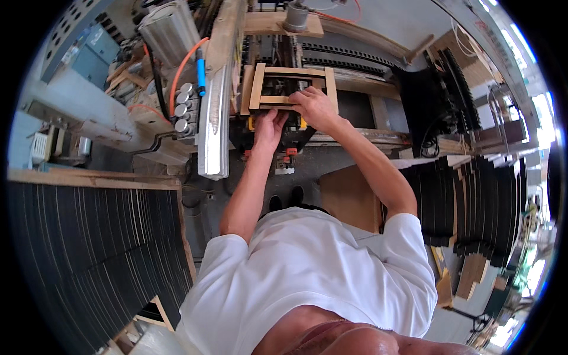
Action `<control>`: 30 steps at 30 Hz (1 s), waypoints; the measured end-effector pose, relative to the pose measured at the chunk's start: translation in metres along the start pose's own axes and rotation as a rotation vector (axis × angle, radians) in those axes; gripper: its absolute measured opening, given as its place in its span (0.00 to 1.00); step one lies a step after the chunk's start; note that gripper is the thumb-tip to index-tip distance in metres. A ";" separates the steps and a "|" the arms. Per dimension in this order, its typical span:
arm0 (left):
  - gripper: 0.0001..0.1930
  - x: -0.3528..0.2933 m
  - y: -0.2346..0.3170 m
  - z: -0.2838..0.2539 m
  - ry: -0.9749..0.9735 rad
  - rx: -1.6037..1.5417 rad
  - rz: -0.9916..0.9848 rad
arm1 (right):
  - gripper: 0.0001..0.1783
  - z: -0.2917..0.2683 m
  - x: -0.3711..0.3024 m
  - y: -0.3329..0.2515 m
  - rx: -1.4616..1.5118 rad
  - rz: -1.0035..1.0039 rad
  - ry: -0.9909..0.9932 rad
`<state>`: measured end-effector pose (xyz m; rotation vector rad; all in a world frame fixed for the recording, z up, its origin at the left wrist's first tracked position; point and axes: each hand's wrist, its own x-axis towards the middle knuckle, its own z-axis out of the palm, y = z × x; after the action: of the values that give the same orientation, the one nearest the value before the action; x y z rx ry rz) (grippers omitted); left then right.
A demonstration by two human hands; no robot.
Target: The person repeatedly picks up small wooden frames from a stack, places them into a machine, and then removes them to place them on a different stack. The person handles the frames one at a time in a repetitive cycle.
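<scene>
A rectangular wooden frame with pale faces and dark edges lies on a machine bed in front of me. My right hand is closed at the near bar, its fingers bent over the wood toward the right corner. Just below that bar is my left hand, thumb and fingers apart, fingertips close to the frame's near edge. Whether they touch it I cannot tell. Yellow and black machine parts sit beneath the frame, partly hidden by my hands.
A metal rail with a blue marker stands left of the frame, beside an orange air hose. Stacks of dark strips fill the left, and more stacked strips stand at right. A brown board leans near my feet.
</scene>
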<state>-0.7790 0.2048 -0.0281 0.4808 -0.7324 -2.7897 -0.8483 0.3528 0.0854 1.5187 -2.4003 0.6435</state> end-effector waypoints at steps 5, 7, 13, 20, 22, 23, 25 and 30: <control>0.13 -0.005 0.001 -0.013 -0.087 -0.032 0.025 | 0.16 0.028 0.010 0.006 0.075 0.031 -0.055; 0.14 -0.004 0.000 -0.013 -0.094 -0.024 0.022 | 0.18 0.027 0.010 0.015 0.091 0.004 -0.082; 0.14 0.008 -0.005 -0.018 -0.158 -0.064 0.038 | 0.14 0.031 0.014 0.026 0.108 -0.075 -0.089; 0.15 -0.035 -0.015 0.000 0.041 0.059 0.039 | 0.14 0.044 0.061 0.085 0.179 -0.083 0.002; 0.16 -0.072 -0.019 -0.002 0.034 0.098 0.033 | 0.15 0.059 0.080 0.103 0.127 -0.100 0.004; 0.17 -0.093 -0.021 -0.001 0.043 0.096 0.028 | 0.16 0.066 0.088 0.106 0.140 -0.077 -0.018; 0.17 -0.133 -0.025 0.001 0.072 0.104 0.020 | 0.16 0.081 0.104 0.114 0.125 -0.093 -0.033; 0.16 -0.202 -0.035 -0.008 0.133 0.086 0.057 | 0.15 0.091 0.117 0.125 0.151 -0.094 -0.067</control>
<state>-0.5938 0.2899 -0.0007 0.6437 -0.8245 -2.6527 -1.0085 0.2620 0.0240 1.7282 -2.3580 0.7800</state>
